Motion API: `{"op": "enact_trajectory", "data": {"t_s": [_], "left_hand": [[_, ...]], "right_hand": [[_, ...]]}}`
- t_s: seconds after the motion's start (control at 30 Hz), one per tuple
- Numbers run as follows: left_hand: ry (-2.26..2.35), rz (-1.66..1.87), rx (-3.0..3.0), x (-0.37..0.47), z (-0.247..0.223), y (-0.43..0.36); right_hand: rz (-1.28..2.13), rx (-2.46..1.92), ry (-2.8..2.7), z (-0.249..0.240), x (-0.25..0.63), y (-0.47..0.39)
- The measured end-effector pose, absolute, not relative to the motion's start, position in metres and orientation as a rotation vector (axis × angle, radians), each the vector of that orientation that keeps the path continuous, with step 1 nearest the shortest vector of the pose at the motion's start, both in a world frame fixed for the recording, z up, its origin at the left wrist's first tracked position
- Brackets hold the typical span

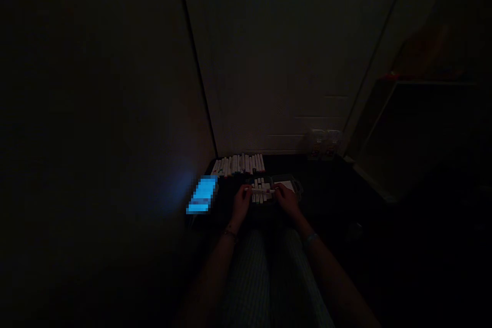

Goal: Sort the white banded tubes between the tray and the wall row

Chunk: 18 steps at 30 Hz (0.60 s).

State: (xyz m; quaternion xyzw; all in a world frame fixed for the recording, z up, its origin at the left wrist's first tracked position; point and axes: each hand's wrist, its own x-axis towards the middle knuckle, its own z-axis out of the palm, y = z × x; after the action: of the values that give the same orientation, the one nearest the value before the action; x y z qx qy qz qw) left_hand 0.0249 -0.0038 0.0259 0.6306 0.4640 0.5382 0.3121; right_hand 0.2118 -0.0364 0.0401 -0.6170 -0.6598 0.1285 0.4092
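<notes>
In dim light a white marker (259, 191) lies level between my two hands. My left hand (242, 200) is closed round its left end. The fingers of my right hand (286, 197) are pinched at its right end; whether they grip a cap or the barrel is too dark to tell. Just beneath the marker sits an open case (273, 178), with several white markers (259, 182) in its left half. A pale sheet or panel (289, 184) shows in the right half, partly behind my right hand.
Several white markers (238, 164) lie in a row at the back left of the dark table (326, 184). A glowing blurred screen (202, 195) stands at the left edge. Two clear containers (325, 142) are at the back right, by the wall (269, 87).
</notes>
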Motion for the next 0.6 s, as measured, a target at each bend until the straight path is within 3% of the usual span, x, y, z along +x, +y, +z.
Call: {"op": "enact_trajectory", "data": {"t_s": [0.6], "left_hand": [[1.233,1.412,1.650,0.0256,0.0328,-0.0079]], "right_hand": [[0.316,-1.559,-1.673,0.0431,0.2125,-0.0389]]}}
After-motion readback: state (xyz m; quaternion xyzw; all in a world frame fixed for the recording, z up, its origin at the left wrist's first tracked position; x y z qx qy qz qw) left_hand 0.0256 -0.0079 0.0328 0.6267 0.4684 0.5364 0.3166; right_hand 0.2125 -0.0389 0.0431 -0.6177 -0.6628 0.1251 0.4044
